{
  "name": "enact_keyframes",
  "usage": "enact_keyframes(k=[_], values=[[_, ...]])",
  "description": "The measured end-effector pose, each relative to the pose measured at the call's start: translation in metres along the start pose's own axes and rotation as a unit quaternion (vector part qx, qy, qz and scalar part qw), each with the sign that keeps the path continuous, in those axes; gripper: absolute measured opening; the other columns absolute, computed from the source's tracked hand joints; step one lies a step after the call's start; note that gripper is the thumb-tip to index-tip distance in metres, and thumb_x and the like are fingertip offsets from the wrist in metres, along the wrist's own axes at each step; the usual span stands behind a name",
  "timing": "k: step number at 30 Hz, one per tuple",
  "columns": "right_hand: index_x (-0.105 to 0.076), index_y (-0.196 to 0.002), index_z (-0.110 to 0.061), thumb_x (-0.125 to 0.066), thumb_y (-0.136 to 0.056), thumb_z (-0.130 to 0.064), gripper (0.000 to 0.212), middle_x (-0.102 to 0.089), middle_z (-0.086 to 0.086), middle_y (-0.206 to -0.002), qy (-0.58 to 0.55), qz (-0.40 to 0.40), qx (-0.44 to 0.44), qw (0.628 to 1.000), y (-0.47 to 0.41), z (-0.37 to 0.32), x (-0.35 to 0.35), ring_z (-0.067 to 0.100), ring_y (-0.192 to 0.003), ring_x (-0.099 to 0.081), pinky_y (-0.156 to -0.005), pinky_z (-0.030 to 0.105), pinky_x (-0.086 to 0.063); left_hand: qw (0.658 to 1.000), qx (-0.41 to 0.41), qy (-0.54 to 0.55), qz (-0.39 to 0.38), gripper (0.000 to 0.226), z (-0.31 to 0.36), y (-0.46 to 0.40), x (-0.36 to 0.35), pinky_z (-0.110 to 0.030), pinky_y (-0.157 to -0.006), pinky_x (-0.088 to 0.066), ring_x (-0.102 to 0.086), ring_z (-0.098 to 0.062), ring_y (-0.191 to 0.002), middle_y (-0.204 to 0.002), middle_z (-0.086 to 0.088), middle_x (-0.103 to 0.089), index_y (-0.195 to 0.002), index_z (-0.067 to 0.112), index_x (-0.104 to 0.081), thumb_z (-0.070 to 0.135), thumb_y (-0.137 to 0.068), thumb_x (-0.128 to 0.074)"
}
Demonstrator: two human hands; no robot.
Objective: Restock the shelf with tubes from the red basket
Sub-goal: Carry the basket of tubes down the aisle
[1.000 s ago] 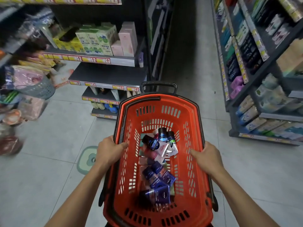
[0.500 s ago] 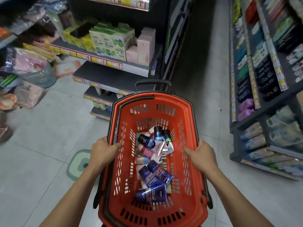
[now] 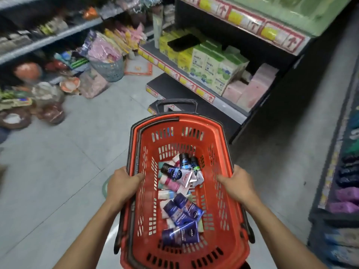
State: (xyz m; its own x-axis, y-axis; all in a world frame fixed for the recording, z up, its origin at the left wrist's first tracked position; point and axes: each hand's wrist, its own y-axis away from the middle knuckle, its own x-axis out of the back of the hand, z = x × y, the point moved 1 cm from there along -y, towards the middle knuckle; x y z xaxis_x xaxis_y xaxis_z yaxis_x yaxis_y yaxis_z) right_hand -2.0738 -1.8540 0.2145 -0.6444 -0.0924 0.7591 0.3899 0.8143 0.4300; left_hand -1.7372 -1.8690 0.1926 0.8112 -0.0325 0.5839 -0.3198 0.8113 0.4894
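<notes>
I carry a red basket [image 3: 221, 237] in front of me above the floor. My left hand [image 3: 121, 186] grips its left rim and my right hand [image 3: 236, 186] grips its right rim, fingers curled over the edges. Inside lie several tubes [image 3: 181, 199]: dark blue ones near me, black-capped and pink ones further away. A black pull handle [image 3: 176, 103] sticks up at the basket's far end.
A shelf unit [image 3: 229, 105] with green and pink boxes stands ahead to the right. Bags, a grey basket [image 3: 108, 69] and round goods crowd the floor at left. Another shelf [image 3: 343, 171] with dark and purple items lines the right edge. Grey tiled floor [image 3: 58, 181] lies between.
The view has swung to the left: the shelf with green and pink boxes moved from upper left to upper right, and the right aisle shelf slid to the edge. Both hands keep gripping the basket.
</notes>
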Motion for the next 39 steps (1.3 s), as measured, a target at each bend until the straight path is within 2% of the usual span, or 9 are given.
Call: enact_keyframes(k=[3,6,15,20,24,28,33,37,39], values=[[-0.062,-0.09,-0.02,-0.074,-0.08,-0.038,0.024,-0.07,-0.002,-0.082,0.028,-0.013,0.029,0.999,-0.021,-0.028,-0.008,0.021,-0.073,-0.068,-0.071,0.039,-0.058,0.999,0.012,0.016,0.027,0.037,-0.006,-0.008,0.011,-0.04,-0.075,-0.064,-0.075,-0.016,-0.068,-0.084,0.006,-0.077,-0.103,0.021,-0.068,0.049,-0.08,-0.076],[-0.06,-0.09,-0.02,-0.074,-0.082,-0.035,0.022,-0.069,-0.003,-0.079,0.037,-0.042,0.05,0.997,-0.041,-0.049,-0.013,0.017,-0.069,-0.068,-0.066,0.036,-0.058,0.998,0.033,0.042,0.045,0.031,-0.009,-0.014,0.016,-0.033,-0.071,-0.062,-0.075,-0.016,-0.068,-0.085,0.004,-0.077,-0.105,0.019,-0.069,0.042,-0.086,-0.077],[-0.061,-0.093,-0.017,-0.076,-0.084,-0.036,0.026,-0.068,0.002,-0.083,0.088,-0.105,0.127,0.982,-0.115,-0.092,-0.019,0.013,-0.065,-0.06,-0.054,0.027,-0.042,0.987,0.1,0.074,0.104,0.032,0.01,-0.029,0.01,-0.034,-0.074,-0.062,-0.075,-0.017,-0.071,-0.089,0.003,-0.077,-0.108,0.018,-0.068,0.041,-0.088,-0.076],[-0.06,-0.098,-0.017,-0.075,-0.084,-0.039,0.03,-0.069,0.003,-0.087,0.1,-0.145,0.173,0.969,-0.178,-0.121,-0.004,0.021,-0.073,-0.067,-0.066,0.036,-0.056,0.973,0.136,0.098,0.156,0.034,0.048,-0.041,-0.01,-0.033,-0.074,-0.062,-0.075,-0.017,-0.073,-0.091,0.002,-0.077,-0.11,0.018,-0.069,0.042,-0.087,-0.077],[-0.061,-0.101,-0.015,-0.076,-0.087,-0.035,0.029,-0.066,-0.002,-0.085,0.073,-0.174,0.211,0.959,-0.216,-0.142,0.01,0.007,-0.066,-0.059,-0.051,0.023,-0.04,0.96,0.157,0.125,0.195,0.03,0.076,-0.05,-0.022,-0.029,-0.068,-0.06,-0.075,-0.016,-0.069,-0.085,0.005,-0.076,-0.108,0.017,-0.07,0.037,-0.087,-0.077],[-0.065,-0.107,-0.017,-0.077,-0.087,-0.031,0.027,-0.064,-0.009,-0.082,0.033,-0.217,0.203,0.954,-0.246,-0.151,0.016,0.005,-0.066,-0.062,-0.051,0.021,-0.041,0.946,0.181,0.145,0.225,0.027,0.095,-0.058,-0.035,-0.029,-0.069,-0.059,-0.074,-0.014,-0.07,-0.085,0.004,-0.076,-0.105,0.016,-0.071,0.034,-0.086,-0.077],[-0.066,-0.102,-0.022,-0.081,-0.082,-0.026,0.025,-0.073,0.0,-0.089,0.006,-0.235,0.18,0.955,-0.266,-0.167,0.006,0.016,-0.072,-0.07,-0.06,0.027,-0.051,0.933,0.201,0.173,0.242,0.023,0.1,-0.067,-0.039,-0.024,-0.062,-0.056,-0.074,-0.014,-0.068,-0.082,0.005,-0.075,-0.102,0.018,-0.071,0.032,-0.086,-0.079],[-0.067,-0.113,-0.014,-0.081,-0.082,-0.026,0.036,-0.073,0.005,-0.097,0.042,-0.239,0.166,0.956,-0.281,-0.177,-0.016,0.023,-0.079,-0.071,-0.075,0.038,-0.059,0.93,0.209,0.19,0.237,0.022,0.091,-0.076,-0.044,-0.028,-0.067,-0.059,-0.075,-0.015,-0.072,-0.086,0.004,-0.075,-0.101,0.023,-0.066,0.034,-0.087,-0.079],[-0.065,-0.12,-0.012,-0.081,-0.083,-0.027,0.043,-0.072,0.008,-0.101,0.055,-0.241,0.152,0.957,-0.287,-0.179,-0.029,0.024,-0.081,-0.071,-0.07,0.035,-0.058,0.93,0.208,0.198,0.228,0.023,0.084,-0.084,-0.046,-0.031,-0.07,-0.06,-0.075,-0.016,-0.074,-0.088,0.005,-0.074,-0.101,0.026,-0.064,0.035,-0.087,-0.08]])
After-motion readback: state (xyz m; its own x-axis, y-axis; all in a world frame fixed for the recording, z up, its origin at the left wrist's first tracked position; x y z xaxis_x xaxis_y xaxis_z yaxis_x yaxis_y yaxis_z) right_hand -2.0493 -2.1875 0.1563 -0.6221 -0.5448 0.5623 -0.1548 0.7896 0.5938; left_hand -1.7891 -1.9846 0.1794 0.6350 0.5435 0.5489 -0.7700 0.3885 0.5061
